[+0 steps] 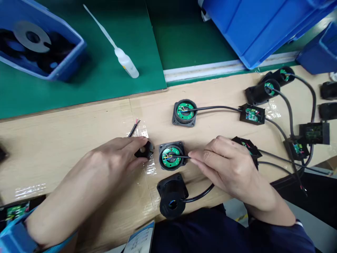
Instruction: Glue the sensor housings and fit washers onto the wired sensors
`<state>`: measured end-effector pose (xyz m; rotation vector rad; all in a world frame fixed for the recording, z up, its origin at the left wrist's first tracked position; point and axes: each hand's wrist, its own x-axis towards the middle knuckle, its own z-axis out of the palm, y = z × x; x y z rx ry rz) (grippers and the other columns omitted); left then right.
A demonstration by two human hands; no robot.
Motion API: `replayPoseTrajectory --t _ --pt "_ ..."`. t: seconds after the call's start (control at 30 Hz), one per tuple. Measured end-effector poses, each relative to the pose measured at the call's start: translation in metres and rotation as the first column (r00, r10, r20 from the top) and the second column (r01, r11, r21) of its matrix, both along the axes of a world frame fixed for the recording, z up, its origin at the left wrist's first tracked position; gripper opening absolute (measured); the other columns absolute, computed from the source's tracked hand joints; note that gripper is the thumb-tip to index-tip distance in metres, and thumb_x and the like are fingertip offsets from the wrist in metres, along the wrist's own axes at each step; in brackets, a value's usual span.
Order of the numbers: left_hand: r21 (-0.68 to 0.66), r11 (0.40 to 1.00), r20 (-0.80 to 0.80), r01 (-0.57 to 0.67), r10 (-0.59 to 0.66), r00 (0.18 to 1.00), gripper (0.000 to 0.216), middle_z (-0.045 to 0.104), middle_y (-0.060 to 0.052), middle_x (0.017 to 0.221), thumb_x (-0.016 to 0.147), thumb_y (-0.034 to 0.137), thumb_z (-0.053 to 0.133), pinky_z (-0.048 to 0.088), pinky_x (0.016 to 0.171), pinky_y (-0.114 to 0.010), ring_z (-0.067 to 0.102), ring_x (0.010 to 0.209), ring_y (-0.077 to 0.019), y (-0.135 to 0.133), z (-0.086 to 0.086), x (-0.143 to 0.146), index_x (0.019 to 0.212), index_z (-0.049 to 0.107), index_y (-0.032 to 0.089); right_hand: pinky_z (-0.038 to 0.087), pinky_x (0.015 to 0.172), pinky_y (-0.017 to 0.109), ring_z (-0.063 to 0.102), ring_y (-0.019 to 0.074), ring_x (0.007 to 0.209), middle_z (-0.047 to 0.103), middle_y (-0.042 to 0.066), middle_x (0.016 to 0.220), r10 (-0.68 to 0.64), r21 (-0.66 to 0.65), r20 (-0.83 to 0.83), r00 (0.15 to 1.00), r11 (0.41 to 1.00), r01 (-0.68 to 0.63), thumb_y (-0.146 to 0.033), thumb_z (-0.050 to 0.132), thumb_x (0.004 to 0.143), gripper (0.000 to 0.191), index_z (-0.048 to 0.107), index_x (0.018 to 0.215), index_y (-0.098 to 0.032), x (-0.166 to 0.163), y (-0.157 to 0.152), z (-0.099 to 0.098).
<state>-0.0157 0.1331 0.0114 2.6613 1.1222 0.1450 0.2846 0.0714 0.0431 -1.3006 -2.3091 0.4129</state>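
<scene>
My left hand point(116, 158) rests on the wooden table point(79, 133), fingertips pinched on a small black part point(144, 151) with thin red and black wires point(133, 128) trailing from it. My right hand point(226, 165) pinches the black cable point(184, 156) at the edge of a black housing with a round green circuit board point(171, 156) between my hands. A black cylindrical housing point(172, 198) lies just below it at the table's front edge, its cable running under my right hand.
Another green-board housing point(184, 112) with cable and a small board box point(252, 114) lies further back. More cabled units point(297, 140) crowd the right. A white glue bottle point(125, 63) lies on the green mat; blue bins point(39, 45) point(258, 28) stand at the back.
</scene>
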Motion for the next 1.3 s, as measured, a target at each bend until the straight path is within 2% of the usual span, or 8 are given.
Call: replayPoseTrajectory --t 0.1,0.2,0.33,0.47,0.73,0.93,1.1,1.3 --pt "-0.001 0.998 -0.005 -0.062 0.062 0.998 0.049 0.074 -0.008 0.125 0.108 0.052 0.044 0.063 0.091 -0.043 0.075 0.105 -0.0269 -0.005 0.010 0.002 0.146 0.055 0.023 0.050 0.072 0.032 0.059 0.0167 0.078 0.066 0.005 0.087 -0.003 0.000 -0.006 1.000 1.000 0.003 -0.013 0.064 0.100 0.013 0.075 0.107 -0.013 0.000 0.001 0.001" --pt "0.045 0.989 0.125 -0.143 0.137 0.983 0.051 0.069 0.001 0.137 0.104 0.048 0.057 0.056 0.107 -0.035 0.072 0.116 -0.0213 -0.016 0.027 0.010 0.151 0.050 0.028 0.050 0.071 0.033 0.058 0.0172 0.078 0.066 0.005 0.086 0.001 -0.007 -0.014 1.000 1.000 -0.001 -0.010 0.064 0.099 0.013 0.076 0.103 -0.012 0.000 0.001 0.002" --pt "-0.017 1.000 0.235 -0.010 0.013 0.972 0.051 0.068 0.000 0.139 0.103 0.046 0.059 0.052 0.112 -0.028 0.070 0.119 -0.0182 -0.029 0.041 0.029 0.149 0.054 0.023 0.047 0.070 0.032 0.054 0.0165 0.076 0.063 0.004 0.085 0.001 -0.017 -0.025 1.000 1.000 -0.001 -0.010 0.064 0.099 0.013 0.076 0.103 -0.011 0.000 0.001 0.001" --pt "0.017 0.997 0.229 0.071 -0.073 0.971 0.050 0.069 -0.006 0.132 0.104 0.042 0.058 0.052 0.112 -0.031 0.069 0.119 -0.0190 -0.028 0.040 0.042 0.147 0.055 0.017 0.046 0.071 0.032 0.052 0.0163 0.076 0.062 0.004 0.086 0.006 -0.024 -0.010 1.000 1.000 -0.006 -0.008 0.062 0.099 0.014 0.075 0.103 -0.012 0.000 0.000 -0.001" --pt "0.082 0.990 0.116 0.116 -0.125 0.985 0.051 0.066 -0.012 0.122 0.109 0.044 0.045 0.059 0.095 -0.046 0.068 0.110 -0.0272 -0.023 0.034 0.050 0.151 0.049 0.015 0.044 0.071 0.033 0.050 0.0163 0.075 0.062 0.004 0.084 0.012 -0.020 -0.023 1.000 1.000 -0.013 -0.006 0.060 0.099 0.016 0.074 0.105 -0.010 -0.001 -0.001 0.000" --pt "0.191 0.973 0.054 0.129 -0.141 0.989 0.042 0.067 -0.013 0.113 0.109 0.035 0.046 0.058 0.089 -0.039 0.067 0.104 -0.0249 -0.023 0.037 0.055 0.137 0.059 0.007 0.045 0.072 0.035 0.051 0.0180 0.075 0.063 0.004 0.085 0.018 -0.016 0.002 1.000 1.000 -0.018 -0.008 0.060 0.099 0.018 0.073 0.110 -0.011 0.000 -0.003 -0.002" --pt "0.194 0.970 -0.014 0.146 -0.146 0.989 0.044 0.069 -0.012 0.110 0.111 0.034 0.036 0.055 0.089 -0.042 0.065 0.102 -0.0273 -0.027 0.037 0.055 0.140 0.057 0.009 0.043 0.074 0.038 0.062 0.0195 0.085 0.074 0.003 0.092 -0.048 0.178 0.060 0.997 0.983 0.037 -0.024 0.072 0.098 0.018 0.074 0.113 -0.015 -0.004 -0.012 0.014" --pt "0.184 0.958 -0.076 0.222 -0.211 0.975 0.046 0.067 -0.017 0.125 0.110 0.023 0.031 0.052 0.096 -0.045 0.062 0.113 -0.0301 -0.035 0.032 0.048 0.148 0.051 0.006 0.043 0.056 0.036 0.063 0.0161 0.061 0.070 0.001 0.074 0.074 0.186 0.173 0.982 0.977 -0.106 -0.032 0.061 0.104 0.036 0.069 0.125 -0.004 -0.021 -0.022 0.006"
